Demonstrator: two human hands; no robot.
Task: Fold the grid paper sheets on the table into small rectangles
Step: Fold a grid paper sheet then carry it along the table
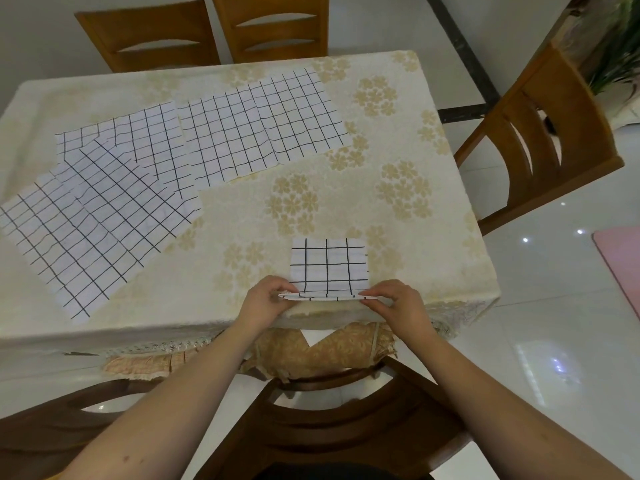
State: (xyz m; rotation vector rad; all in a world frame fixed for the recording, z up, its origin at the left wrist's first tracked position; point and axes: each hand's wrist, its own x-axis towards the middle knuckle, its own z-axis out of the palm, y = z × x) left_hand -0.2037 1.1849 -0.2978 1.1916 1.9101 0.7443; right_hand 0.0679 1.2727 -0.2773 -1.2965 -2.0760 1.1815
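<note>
The folded sheet (328,263) lies at the table's (433,216) near edge, its near flap lifted and pinched at the left corner by the left hand (265,299) and at the right by the right hand (394,303). Bare cloth lies beyond and right of it. Unfolded sheets (166,168) overlap well apart at far left; chairs (540,133) stand around the table.

The folded grid sheet (328,265) lies on the table (433,237) at its near edge. The left hand (265,299) pinches the sheet's near left corner, the right hand (394,303) its near right corner. Unfolded grid sheets (166,168) overlap behind and left of the folded sheet, well apart. A chair (540,140) stands right of it, 2 chairs (207,32) beyond it.
</note>
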